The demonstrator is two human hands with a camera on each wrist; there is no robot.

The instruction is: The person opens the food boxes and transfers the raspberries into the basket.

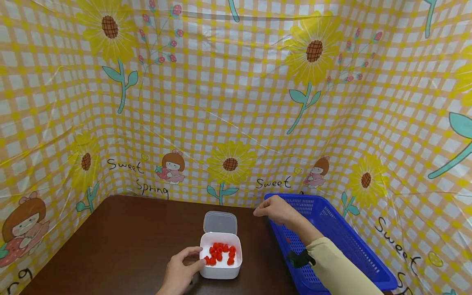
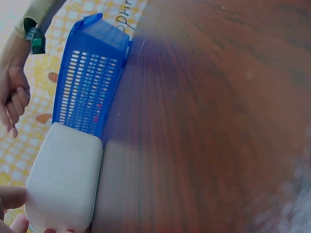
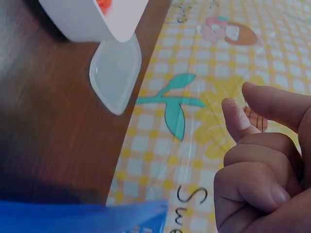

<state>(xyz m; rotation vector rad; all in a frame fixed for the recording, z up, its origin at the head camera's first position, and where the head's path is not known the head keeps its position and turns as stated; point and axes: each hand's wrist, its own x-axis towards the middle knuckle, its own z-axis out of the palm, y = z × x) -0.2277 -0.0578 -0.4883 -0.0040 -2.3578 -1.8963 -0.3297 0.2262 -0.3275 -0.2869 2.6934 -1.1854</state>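
Observation:
My left hand [image 1: 180,268] holds the near left side of a white square container [image 1: 221,272], thumb and finger at its left rim. Several small red raspberries [image 1: 219,249] lie inside on the white bottom. From low down, the left wrist view shows the container's plain outer wall [image 2: 65,179] with fingertips at its edge. Above the left far edge of the blue basket hovers my right hand [image 1: 274,209]. Its lower fingers curl in toward the palm, while the thumb and index finger [image 3: 279,104] stand a little apart with nothing between them.
A clear lid [image 1: 220,222] lies tipped back behind the container. On the right stands a large blue perforated basket [image 1: 343,229], with a bit of red [image 1: 288,240] showing at its left side. The dark wooden table [image 1: 121,246] ends at a yellow checked cloth [image 1: 236,102].

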